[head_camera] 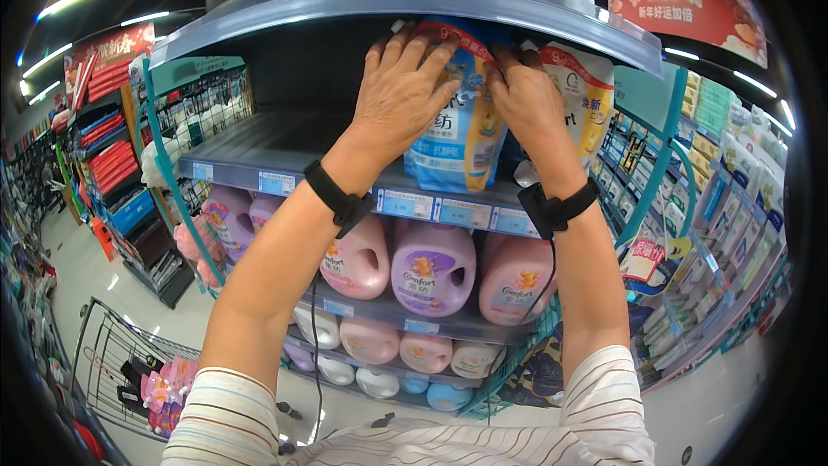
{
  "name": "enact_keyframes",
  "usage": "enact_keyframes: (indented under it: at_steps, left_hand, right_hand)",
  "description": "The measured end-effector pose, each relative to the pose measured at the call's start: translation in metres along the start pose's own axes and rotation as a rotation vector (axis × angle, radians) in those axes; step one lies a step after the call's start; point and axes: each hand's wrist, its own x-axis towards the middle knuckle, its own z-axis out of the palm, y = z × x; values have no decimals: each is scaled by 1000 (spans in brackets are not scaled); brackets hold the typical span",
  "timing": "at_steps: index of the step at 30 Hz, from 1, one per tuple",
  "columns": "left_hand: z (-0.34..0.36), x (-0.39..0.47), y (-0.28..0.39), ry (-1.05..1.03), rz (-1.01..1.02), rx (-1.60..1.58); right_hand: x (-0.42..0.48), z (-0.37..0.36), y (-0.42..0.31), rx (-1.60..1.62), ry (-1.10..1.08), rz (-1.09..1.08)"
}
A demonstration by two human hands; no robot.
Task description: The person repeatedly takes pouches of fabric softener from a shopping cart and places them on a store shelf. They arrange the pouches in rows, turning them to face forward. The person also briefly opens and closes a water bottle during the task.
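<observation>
A blue Comfort fabric softener refill pouch [456,136] with a red top band stands upright at the front of the upper shelf. My left hand [404,84] grips its upper left side, fingers over the top and thumb against the front. My right hand [527,90] holds the pouch's upper right edge, and its fingertips are partly hidden. Just right of that hand stands a white and yellow Comfort pouch [585,100], partly covered by the hand. Black bands circle both wrists.
The shelf board [278,133] extends left of the pouches, under an overhanging top shelf [401,3]. Large Comfort bottles [430,272] fill the lower tiers. A wire shopping cart [103,362] with pink packages [171,385] stands at lower left. Teal racks [666,155] flank the shelf.
</observation>
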Motion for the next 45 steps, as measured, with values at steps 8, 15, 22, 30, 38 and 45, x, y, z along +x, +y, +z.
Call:
enact_keyframes:
  at_steps: [8, 15, 22, 30, 38, 45]
  left_hand:
    - [7, 11, 0, -185, -7, 105]
    - [12, 13, -12, -9, -152, 83]
    - [0, -10, -9, 37, -375, -416]
    - [-42, -84, 0, 25, -562, -609]
    - [-109, -271, 65, -290, -949, -764]
    - [-232, -407, 86, -582, -1440, -386]
  right_hand:
    - [13, 3, 3, -20, -178, 87]
    - [11, 6, 9, -6, 28, 80]
    - [-12, -21, -3, 69, 84, 39]
    - [-76, -37, -52, 431, 257, -48]
    - [-229, -7, -129, 946, -353, 178]
    - [-320, 58, -194, 1261, -1010, 415]
